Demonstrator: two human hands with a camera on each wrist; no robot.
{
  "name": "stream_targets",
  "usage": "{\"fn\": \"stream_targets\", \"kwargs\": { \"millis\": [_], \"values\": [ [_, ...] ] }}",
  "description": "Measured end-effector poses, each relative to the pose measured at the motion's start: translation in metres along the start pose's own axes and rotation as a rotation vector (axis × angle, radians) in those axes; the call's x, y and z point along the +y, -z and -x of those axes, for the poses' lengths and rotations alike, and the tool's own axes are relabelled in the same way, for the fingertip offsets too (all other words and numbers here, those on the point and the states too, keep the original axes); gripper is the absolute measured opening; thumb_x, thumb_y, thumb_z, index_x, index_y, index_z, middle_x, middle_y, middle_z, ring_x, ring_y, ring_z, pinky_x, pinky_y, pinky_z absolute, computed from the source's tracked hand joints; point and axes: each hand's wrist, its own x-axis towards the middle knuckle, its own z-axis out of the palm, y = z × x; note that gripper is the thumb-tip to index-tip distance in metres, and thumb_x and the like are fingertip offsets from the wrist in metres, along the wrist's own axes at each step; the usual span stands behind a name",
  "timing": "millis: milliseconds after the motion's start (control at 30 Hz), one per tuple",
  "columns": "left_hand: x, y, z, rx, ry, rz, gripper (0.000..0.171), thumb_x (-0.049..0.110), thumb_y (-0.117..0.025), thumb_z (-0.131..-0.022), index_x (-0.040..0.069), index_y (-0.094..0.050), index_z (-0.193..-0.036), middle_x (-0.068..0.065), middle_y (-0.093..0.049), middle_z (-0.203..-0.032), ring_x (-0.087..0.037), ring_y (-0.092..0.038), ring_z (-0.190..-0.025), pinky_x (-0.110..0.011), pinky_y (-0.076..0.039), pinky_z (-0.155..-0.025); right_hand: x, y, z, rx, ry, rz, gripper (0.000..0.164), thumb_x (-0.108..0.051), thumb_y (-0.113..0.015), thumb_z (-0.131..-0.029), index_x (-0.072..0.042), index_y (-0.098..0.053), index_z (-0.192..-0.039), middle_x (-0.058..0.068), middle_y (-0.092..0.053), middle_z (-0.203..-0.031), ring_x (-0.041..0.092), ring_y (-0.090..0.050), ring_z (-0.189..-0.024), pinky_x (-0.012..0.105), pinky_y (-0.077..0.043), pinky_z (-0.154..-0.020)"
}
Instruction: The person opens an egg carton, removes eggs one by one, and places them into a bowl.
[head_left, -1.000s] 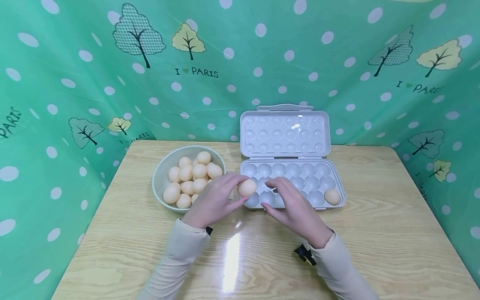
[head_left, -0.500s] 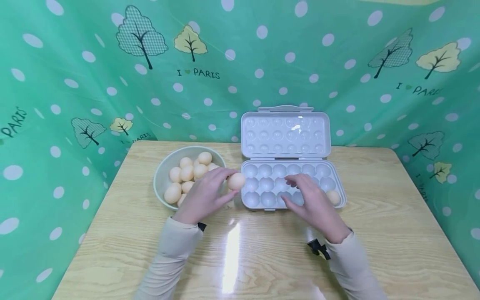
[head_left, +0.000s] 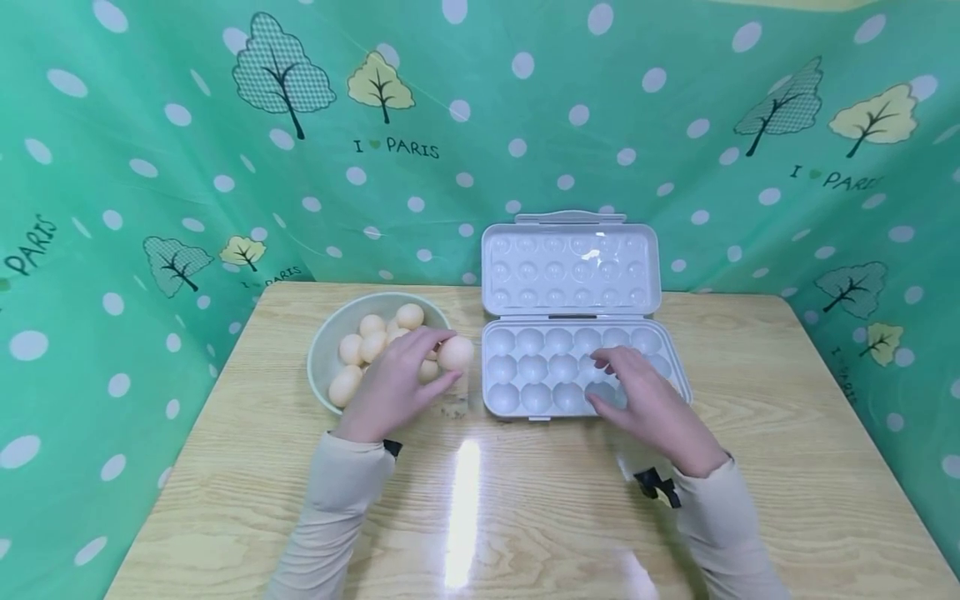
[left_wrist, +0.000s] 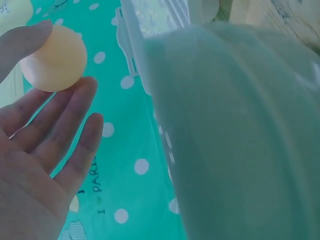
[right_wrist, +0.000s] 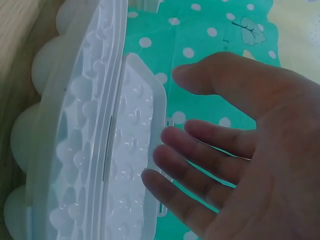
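Between thumb and fingertips, my left hand (head_left: 393, 379) pinches a pale egg (head_left: 455, 354) just off the right rim of a light green bowl (head_left: 318, 377). Several more eggs (head_left: 347, 385) lie heaped in that bowl, partly hidden by the hand. The left wrist view shows the held egg (left_wrist: 55, 59) up close. My right hand (head_left: 648, 408) hovers over the right front of a white plastic egg carton (head_left: 491, 402), fingers loosely bent and holding nothing. Its palm and fingers (right_wrist: 200, 172) show bare in the right wrist view. The carton's front right corner is hidden behind this hand.
The carton's lid (head_left: 570, 267) stands raised at the back, near the green polka-dot curtain (head_left: 420, 225). Curtain also hangs at both sides of the wooden table (head_left: 555, 517). A strip of light reflects off the tabletop at the front.
My left hand has moved left with the egg, away from the carton and to the bowl's rim. The right hand has shifted right over the carton, covering the egg in its front right corner.
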Motion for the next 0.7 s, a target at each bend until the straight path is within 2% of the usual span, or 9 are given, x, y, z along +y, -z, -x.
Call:
{"fn": "stream_targets", "kwargs": {
  "millis": [100, 267, 400, 533, 700],
  "values": [
    [-0.003, 0.003, 0.001, 0.01, 0.025, -0.009, 0.043, 0.021, -0.079, -0.084, 0.006, -0.063, -0.122, -0.007, -0.068, -0.115, -0.024, -0.065, -0.105, -0.037, -0.054, -0.093, 0.004, 0.003, 0.001, -0.019, -0.022, 0.006, 0.043, -0.013, -0.075, -0.085, 0.001, -0.056, -0.12, 0.015, -0.063, -0.109, 0.031, -0.06, -0.099, 0.044, -0.054, -0.083],
    [-0.007, 0.005, 0.001, 0.032, 0.04, -0.031, 0.041, 0.02, -0.08, -0.084, 0.007, -0.063, -0.119, -0.006, -0.067, -0.111, -0.024, -0.065, -0.099, -0.038, -0.055, -0.087, 0.006, 0.008, 0.003, -0.04, -0.052, 0.015, 0.037, -0.013, -0.075, -0.085, 0.001, -0.058, -0.116, 0.016, -0.064, -0.109, 0.032, -0.06, -0.1, 0.045, -0.053, -0.083],
    [-0.008, 0.007, 0.001, 0.026, 0.094, -0.037, 0.04, 0.021, -0.078, -0.085, 0.008, -0.062, -0.119, -0.005, -0.067, -0.109, -0.024, -0.065, -0.095, -0.039, -0.055, -0.084, 0.006, 0.01, 0.004, -0.057, -0.068, 0.022, 0.034, -0.013, -0.074, -0.086, 0.0, -0.059, -0.114, 0.016, -0.064, -0.109, 0.032, -0.06, -0.102, 0.046, -0.054, -0.085],
    [-0.009, 0.01, 0.002, 0.013, 0.154, -0.043, 0.042, 0.02, -0.078, -0.086, 0.008, -0.061, -0.122, -0.006, -0.066, -0.113, -0.023, -0.064, -0.1, -0.04, -0.055, -0.088, 0.007, 0.012, 0.005, -0.079, -0.095, 0.027, 0.031, -0.012, -0.073, -0.086, 0.002, -0.06, -0.111, 0.017, -0.065, -0.107, 0.032, -0.059, -0.102, 0.046, -0.054, -0.086],
    [-0.009, 0.012, 0.002, 0.035, 0.194, -0.063, 0.047, 0.02, -0.08, -0.085, 0.004, -0.06, -0.125, -0.012, -0.066, -0.117, -0.028, -0.063, -0.104, -0.043, -0.054, -0.091, 0.009, 0.016, 0.007, -0.094, -0.109, 0.037, 0.029, -0.009, -0.074, -0.085, 0.003, -0.062, -0.108, 0.016, -0.065, -0.106, 0.03, -0.06, -0.103, 0.047, -0.053, -0.089]
  ]
}}
